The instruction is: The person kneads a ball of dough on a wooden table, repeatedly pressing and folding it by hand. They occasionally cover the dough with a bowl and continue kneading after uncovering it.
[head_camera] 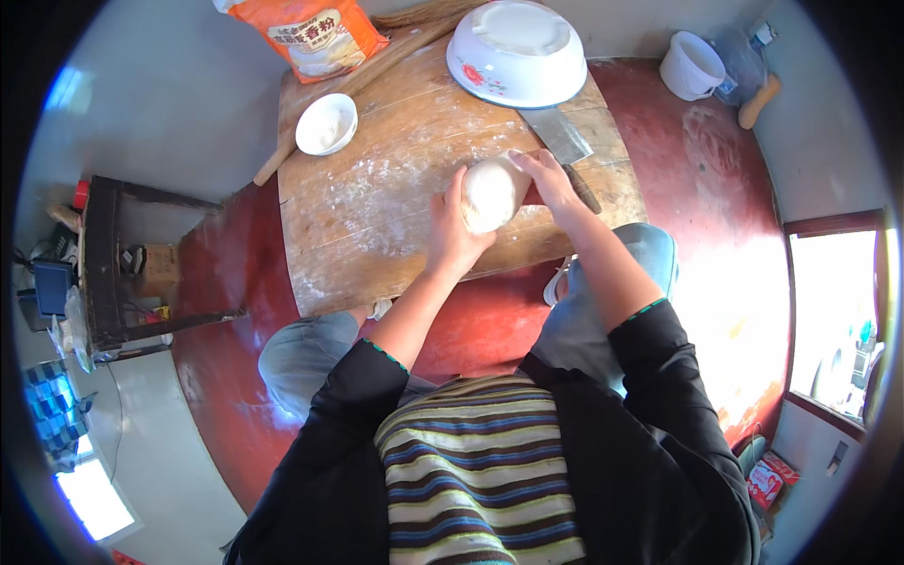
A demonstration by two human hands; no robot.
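Observation:
A thick, smooth lump of pale dough [492, 194] is held between my two hands over the near part of a floured wooden board [367, 205]. My left hand [455, 229] cups its left and lower side, thumb up along the edge. On the upper right side, my right hand [542, 176] grips it with the fingers partly hidden behind. Just beyond my right hand lies a cleaver [558, 134], its blade partly under an upturned enamel basin [519, 63] and its dark handle partly behind my wrist.
A white bowl [326, 124] holding white powder sits at the board's left. Behind it, a long wooden rolling pin [367, 81] slants across the board near an orange flour bag [311, 35]. A white bucket [692, 67] stands on the red floor [706, 169] at right.

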